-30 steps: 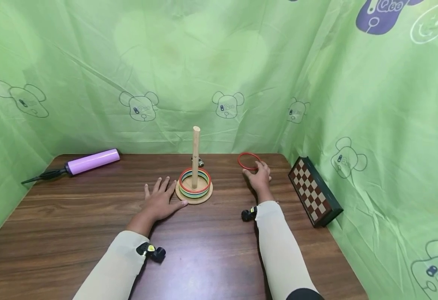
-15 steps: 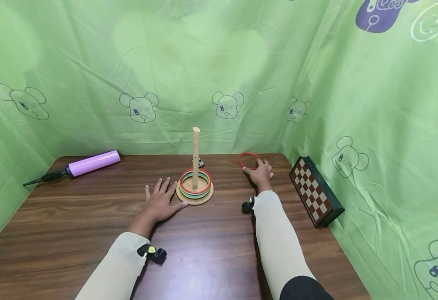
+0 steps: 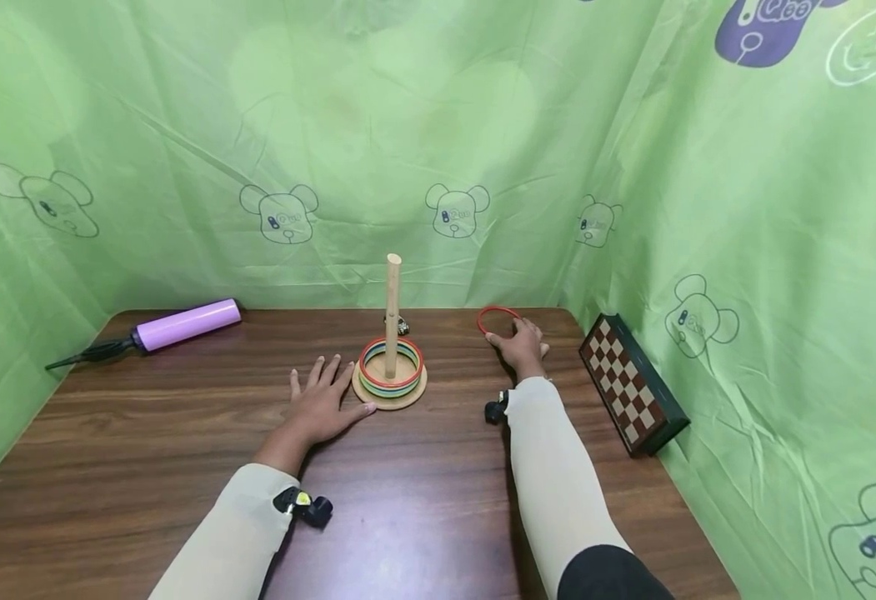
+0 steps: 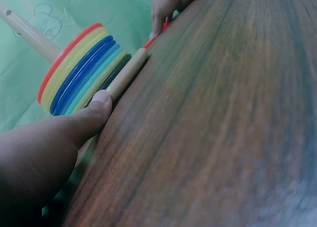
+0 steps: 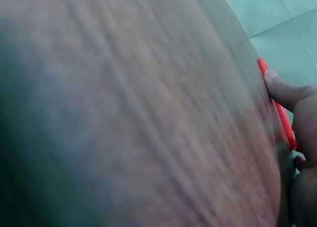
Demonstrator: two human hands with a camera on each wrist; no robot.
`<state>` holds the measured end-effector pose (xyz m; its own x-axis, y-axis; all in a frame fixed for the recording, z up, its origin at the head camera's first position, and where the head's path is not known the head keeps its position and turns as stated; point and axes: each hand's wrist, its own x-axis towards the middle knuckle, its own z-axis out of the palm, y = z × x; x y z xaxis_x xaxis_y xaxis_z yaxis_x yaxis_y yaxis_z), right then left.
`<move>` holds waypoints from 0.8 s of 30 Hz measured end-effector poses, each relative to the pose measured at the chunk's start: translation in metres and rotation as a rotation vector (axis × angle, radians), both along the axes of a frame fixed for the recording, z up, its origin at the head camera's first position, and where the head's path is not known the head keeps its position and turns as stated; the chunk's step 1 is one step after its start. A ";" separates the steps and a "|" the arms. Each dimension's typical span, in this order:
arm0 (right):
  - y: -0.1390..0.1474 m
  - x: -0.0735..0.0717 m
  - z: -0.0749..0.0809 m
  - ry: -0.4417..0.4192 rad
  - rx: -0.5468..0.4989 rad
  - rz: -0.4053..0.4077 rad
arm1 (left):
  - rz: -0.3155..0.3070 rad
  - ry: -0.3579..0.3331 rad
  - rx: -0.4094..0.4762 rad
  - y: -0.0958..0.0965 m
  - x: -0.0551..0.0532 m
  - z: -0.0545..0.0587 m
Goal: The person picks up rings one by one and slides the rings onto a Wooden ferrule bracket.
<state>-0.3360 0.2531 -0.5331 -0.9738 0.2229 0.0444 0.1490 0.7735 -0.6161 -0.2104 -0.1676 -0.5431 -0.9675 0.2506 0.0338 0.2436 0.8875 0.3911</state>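
Observation:
A wooden peg (image 3: 392,304) stands on a round wooden base (image 3: 396,406), with a stack of coloured rings (image 4: 81,73) around its foot and a red one on top. My left hand (image 3: 319,411) lies flat on the table with fingers spread, its thumb touching the base's edge. At the back right is a single red ring (image 3: 498,307). My right hand (image 3: 520,348) pinches the near side of that ring between thumb and fingers. In the right wrist view the thumb lies against the red ring (image 5: 283,123); the other fingers are partly hidden.
A purple hand pump (image 3: 187,325) lies at the back left. A folded chessboard case (image 3: 625,387) leans by the right edge. Behind the peg sits a small metallic object (image 3: 402,326). Green curtain (image 3: 355,125) encloses the wooden table (image 3: 407,517).
My right hand has shifted slightly forward and now covers more of the red ring's near side. My left hand has stayed in place at the base.

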 end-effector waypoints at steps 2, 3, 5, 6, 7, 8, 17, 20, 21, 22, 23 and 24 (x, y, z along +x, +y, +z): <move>0.001 0.002 -0.001 0.009 -0.019 0.000 | -0.001 0.002 -0.004 0.000 -0.001 0.000; 0.001 0.002 -0.002 0.014 -0.026 0.000 | -0.001 0.001 -0.006 0.000 -0.001 0.001; 0.002 0.003 -0.004 0.022 -0.028 0.001 | -0.001 -0.003 -0.010 0.000 -0.002 0.001; 0.003 0.004 -0.006 0.029 -0.032 0.002 | 0.000 -0.003 -0.012 0.000 -0.001 0.001; 0.003 0.004 -0.007 0.037 -0.036 0.004 | 0.000 -0.004 -0.011 0.000 -0.001 0.001; 0.004 0.004 -0.008 0.048 -0.042 0.006 | 0.001 -0.004 -0.011 0.000 -0.001 0.001; 0.009 0.010 -0.014 0.171 -0.167 0.022 | 0.004 0.000 0.000 0.001 0.000 0.001; 0.011 0.011 -0.016 0.199 -0.226 0.018 | 0.004 -0.001 0.001 0.001 0.000 0.001; 0.011 0.012 -0.016 0.212 -0.248 0.019 | 0.003 -0.001 0.001 0.001 0.000 0.001; 0.011 0.012 -0.016 0.227 -0.270 0.022 | 0.003 0.000 0.001 0.001 0.000 0.000; 0.012 0.013 -0.017 0.241 -0.289 0.026 | 0.003 0.001 0.002 0.001 0.000 0.000; 0.012 0.014 -0.017 0.256 -0.304 0.032 | 0.003 0.001 0.002 0.001 0.000 0.000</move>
